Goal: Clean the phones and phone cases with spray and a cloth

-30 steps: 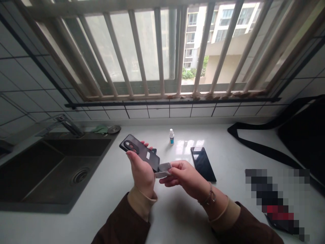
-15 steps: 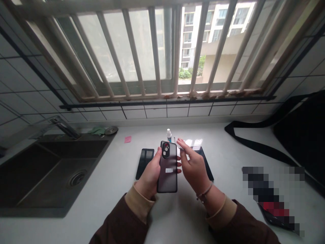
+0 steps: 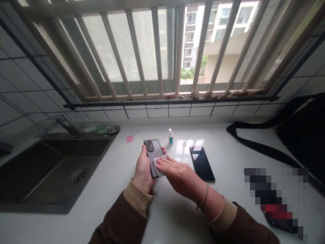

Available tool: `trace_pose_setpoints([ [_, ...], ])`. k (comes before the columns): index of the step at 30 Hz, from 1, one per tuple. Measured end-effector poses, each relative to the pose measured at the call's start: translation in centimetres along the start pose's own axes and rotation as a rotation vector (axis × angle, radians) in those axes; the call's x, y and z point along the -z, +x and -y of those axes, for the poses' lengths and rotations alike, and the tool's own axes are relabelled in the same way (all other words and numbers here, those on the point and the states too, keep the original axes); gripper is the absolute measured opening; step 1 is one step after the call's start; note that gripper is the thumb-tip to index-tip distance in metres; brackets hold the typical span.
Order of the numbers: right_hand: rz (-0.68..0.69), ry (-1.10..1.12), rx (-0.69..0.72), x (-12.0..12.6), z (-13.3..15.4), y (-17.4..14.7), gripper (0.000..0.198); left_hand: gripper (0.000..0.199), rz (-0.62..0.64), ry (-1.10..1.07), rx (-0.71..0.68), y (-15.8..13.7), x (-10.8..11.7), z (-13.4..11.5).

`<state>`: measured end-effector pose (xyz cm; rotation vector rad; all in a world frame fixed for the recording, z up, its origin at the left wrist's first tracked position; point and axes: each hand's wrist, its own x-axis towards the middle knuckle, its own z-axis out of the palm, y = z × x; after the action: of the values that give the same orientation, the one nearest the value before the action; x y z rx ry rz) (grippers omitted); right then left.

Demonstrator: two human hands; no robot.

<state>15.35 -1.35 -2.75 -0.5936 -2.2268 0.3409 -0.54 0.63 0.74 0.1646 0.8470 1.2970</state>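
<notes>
My left hand (image 3: 142, 166) grips a phone in a dark-edged, translucent case (image 3: 156, 148) from its left side, its camera side facing up. Fingertips of that hand wrap round the far edge. Over the phone's lower part, my right hand (image 3: 180, 174) presses a folded white wipe (image 3: 157, 170) with its fingers held flat together. Behind the phone a small white bottle with a blue label (image 3: 170, 138) stands upright. A little white cap (image 3: 185, 142) sits to the bottle's right. On the counter right of my hands lies a second dark phone (image 3: 203, 165).
On the left is a dark sink (image 3: 49, 206) with a faucet (image 3: 68, 126) and a green cloth (image 3: 99, 129). A pink note (image 3: 129, 138) lies on the counter. To the right are a black strap (image 3: 254, 144) and a blurred-out item (image 3: 274, 200). A barred window rises behind.
The phone has moved left and slightly away, and tilted. My right hand has come across with the wipe onto its back. The phone seen lying at the left is now out of sight.
</notes>
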Motion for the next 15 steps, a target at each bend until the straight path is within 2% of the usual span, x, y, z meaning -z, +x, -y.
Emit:
trace_pose_setpoints([
  [4, 0.03, 0.075, 0.052, 0.2, 0.8, 0.1, 0.047, 0.068, -0.024, -0.02, -0.095, -0.1, 0.2, -1.1],
  [9, 0.056, 0.022, 0.106, 0.3, 1.1, 0.3, 0.05, 0.068, -0.005, -0.025, -0.066, -0.6, 0.0, -1.0],
  [15, -0.015, -0.101, 0.044, -0.3, 0.4, 0.0, 0.056, 0.07, 0.047, 0.028, 0.026, -1.0, -0.7, 0.9],
])
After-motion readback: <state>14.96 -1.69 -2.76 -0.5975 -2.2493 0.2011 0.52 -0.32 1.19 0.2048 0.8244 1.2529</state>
